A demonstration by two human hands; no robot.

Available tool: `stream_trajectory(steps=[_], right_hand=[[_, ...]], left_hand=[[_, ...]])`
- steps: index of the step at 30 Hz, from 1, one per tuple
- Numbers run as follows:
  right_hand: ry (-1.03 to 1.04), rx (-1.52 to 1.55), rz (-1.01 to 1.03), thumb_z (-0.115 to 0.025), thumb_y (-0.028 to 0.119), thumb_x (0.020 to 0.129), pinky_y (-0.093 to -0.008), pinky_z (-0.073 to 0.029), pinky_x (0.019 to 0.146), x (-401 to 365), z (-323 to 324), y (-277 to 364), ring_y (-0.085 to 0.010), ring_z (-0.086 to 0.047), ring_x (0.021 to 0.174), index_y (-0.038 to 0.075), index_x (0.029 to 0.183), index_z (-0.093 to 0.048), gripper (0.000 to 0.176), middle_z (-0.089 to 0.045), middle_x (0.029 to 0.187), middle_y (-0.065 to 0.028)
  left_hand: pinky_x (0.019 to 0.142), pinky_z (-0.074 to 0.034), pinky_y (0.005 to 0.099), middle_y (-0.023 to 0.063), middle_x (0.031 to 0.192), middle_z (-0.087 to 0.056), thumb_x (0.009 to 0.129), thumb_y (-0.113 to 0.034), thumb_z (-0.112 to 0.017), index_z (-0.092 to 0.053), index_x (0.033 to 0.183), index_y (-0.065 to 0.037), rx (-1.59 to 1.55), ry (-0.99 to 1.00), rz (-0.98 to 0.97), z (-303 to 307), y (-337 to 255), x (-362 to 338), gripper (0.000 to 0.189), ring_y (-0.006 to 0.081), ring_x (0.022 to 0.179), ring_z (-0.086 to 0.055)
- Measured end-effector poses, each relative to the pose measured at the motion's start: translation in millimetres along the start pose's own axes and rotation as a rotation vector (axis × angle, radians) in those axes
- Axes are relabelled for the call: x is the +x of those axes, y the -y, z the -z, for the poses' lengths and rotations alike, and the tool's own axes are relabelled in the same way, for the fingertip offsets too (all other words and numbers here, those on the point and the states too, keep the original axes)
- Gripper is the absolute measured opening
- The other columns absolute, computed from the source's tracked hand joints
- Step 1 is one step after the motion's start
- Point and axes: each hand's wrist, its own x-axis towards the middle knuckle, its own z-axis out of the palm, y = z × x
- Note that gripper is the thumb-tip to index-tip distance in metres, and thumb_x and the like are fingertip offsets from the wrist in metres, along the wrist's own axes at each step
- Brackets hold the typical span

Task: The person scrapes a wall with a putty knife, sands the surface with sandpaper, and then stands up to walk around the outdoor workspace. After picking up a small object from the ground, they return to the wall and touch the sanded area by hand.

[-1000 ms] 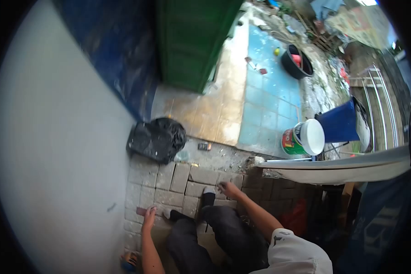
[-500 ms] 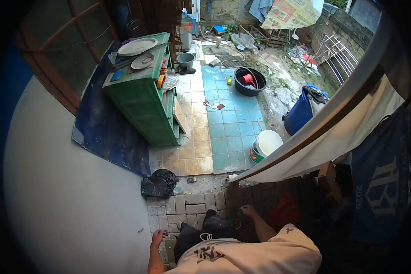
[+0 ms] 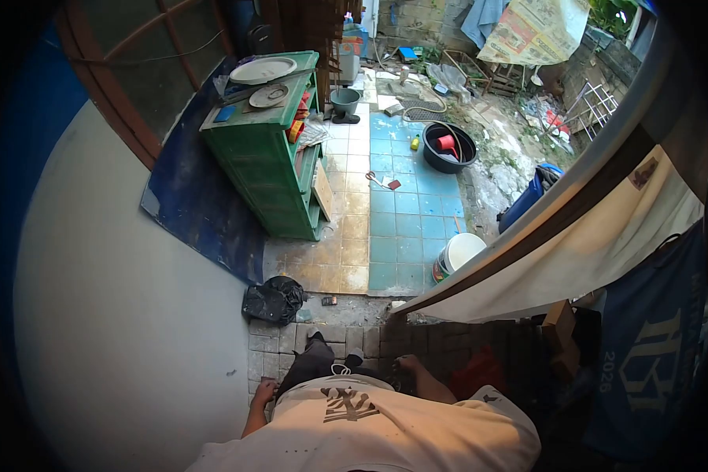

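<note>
My left hand hangs low beside my left thigh, close to the white wall; its fingers are loose and hold nothing that I can see. On the other side, my right hand hangs away from my body above the shaded paving. Its fingers look slack and small in view, with no object visible in them. Neither hand touches anything nearby. Below are my dark trousers and pale shirt, with one foot ahead of the other on the grey bricks.
A black plastic bag lies by the wall, before a green cabinet. Blue tiles lead to a white bucket, scissors and a black tub. A pale curtain and cardboard boxes stand right.
My body has moved forward over the bricks, and the front foot has swapped. Both hands have shifted slightly up and left in view. The cabinet and tub appear further right.
</note>
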Motion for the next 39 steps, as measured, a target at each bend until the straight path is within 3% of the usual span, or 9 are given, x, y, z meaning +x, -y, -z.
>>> stream_trajectory(steps=[3, 7, 9, 13, 20, 26, 30, 32, 39], right_hand=[[0.023, 0.079, -0.029, -0.055, 0.013, 0.098, -0.0396, -0.059, 0.067, -15, 9, 36, -0.0273, -0.073, 0.077, -0.005, 0.11, -0.067, 0.025, -0.074, 0.093, -0.0169], [-0.054, 0.349, -0.002, -0.056, 0.013, 0.099, -0.037, -0.058, 0.068, -50, 13, 110, -0.0241, -0.073, 0.081, -0.003, 0.115, -0.066, 0.025, -0.074, 0.097, -0.015], [-0.132, 0.296, 0.144, -0.057, 0.015, 0.099, -0.0353, -0.058, 0.07, -62, 15, 150, -0.0221, -0.072, 0.082, -0.002, 0.116, -0.065, 0.026, -0.074, 0.099, -0.0143], [-0.324, 0.047, 0.546, -0.06, 0.019, 0.1, -0.0303, -0.055, 0.076, -34, 23, 198, -0.0171, -0.07, 0.089, 0.0, 0.122, -0.064, 0.03, -0.073, 0.102, -0.013], [-0.183, 0.13, 0.45, -0.061, 0.02, 0.1, -0.0306, -0.051, 0.085, -64, 24, 372, -0.0164, -0.065, 0.098, 0.001, 0.129, -0.06, 0.035, -0.071, 0.107, -0.0112], [-0.317, -0.018, 0.725, -0.059, 0.022, 0.1, -0.0358, -0.053, 0.09, -64, 27, 482, -0.0221, -0.067, 0.108, 0.001, 0.13, -0.059, 0.036, -0.07, 0.117, -0.014], [-0.321, -0.054, 0.622, -0.057, 0.022, 0.101, -0.0355, -0.053, 0.088, -78, 35, 519, -0.0236, -0.068, 0.106, 0.0, 0.128, -0.06, 0.035, -0.07, 0.116, -0.0154], [-0.153, -0.024, 0.545, -0.056, 0.024, 0.102, -0.0348, -0.054, 0.084, -67, 43, 524, -0.0255, -0.07, 0.099, -0.001, 0.125, -0.062, 0.034, -0.071, 0.112, -0.0151], [-0.201, -0.246, 0.443, -0.056, 0.028, 0.1, -0.0373, -0.054, 0.079, 18, 88, 518, -0.0254, -0.071, 0.083, -0.004, 0.116, -0.065, 0.037, -0.073, 0.103, -0.0185]], left_hand=[[0.066, -0.049, 0.0316, 0.0054, 0.101, -0.073, 0.098, -0.031, -0.055, -0.063, 0.123, -0.011, -0.09, 0.042, -0.002, 9, -25, 18, 0.033, 0.0179, 0.078, -0.067], [0.067, -0.056, 0.0362, 0.0146, 0.103, -0.071, 0.097, -0.021, -0.06, -0.061, 0.116, 0.001, -0.272, 0.111, 0.001, 29, -45, 39, 0.029, 0.0242, 0.079, -0.071], [0.069, -0.056, 0.0311, 0.013, 0.101, -0.071, 0.098, -0.019, -0.059, -0.059, 0.12, 0.001, -0.08, 0.029, -0.191, 34, -59, 61, 0.03, 0.0223, 0.078, -0.071], [0.064, -0.051, 0.0257, 0.0083, 0.097, -0.071, 0.097, -0.015, -0.061, -0.059, 0.123, -0.002, -0.313, -0.073, -0.539, 33, -154, 83, 0.029, 0.0153, 0.081, -0.069], [0.072, -0.051, 0.0237, 0.0077, 0.118, -0.067, 0.097, -0.016, -0.063, -0.055, 0.13, -0.003, -0.452, 0.152, -0.82, 26, -342, 77, 0.037, 0.0145, 0.095, -0.068], [0.08, -0.054, 0.0304, 0.0096, 0.125, -0.065, 0.094, -0.016, -0.067, -0.054, 0.133, -0.003, -0.277, 0.319, -0.997, 20, -429, 73, 0.043, 0.0186, 0.107, -0.066], [0.076, -0.056, 0.0339, 0.011, 0.125, -0.065, 0.09, -0.014, -0.069, -0.06, 0.129, -0.007, 0.207, 0.247, -1.065, 38, -482, 46, 0.04, 0.0223, 0.103, -0.067], [0.076, -0.055, 0.0336, 0.011, 0.122, -0.066, 0.091, -0.014, -0.068, -0.061, 0.127, -0.006, 0.246, 0.306, -1.017, 43, -494, 62, 0.038, 0.0218, 0.101, -0.068], [0.085, -0.052, 0.0324, 0.01, 0.109, -0.072, 0.096, -0.015, -0.063, -0.065, 0.121, -0.003, 0.265, 0.276, -0.832, 49, -523, 122, 0.028, 0.0186, 0.094, -0.069]])
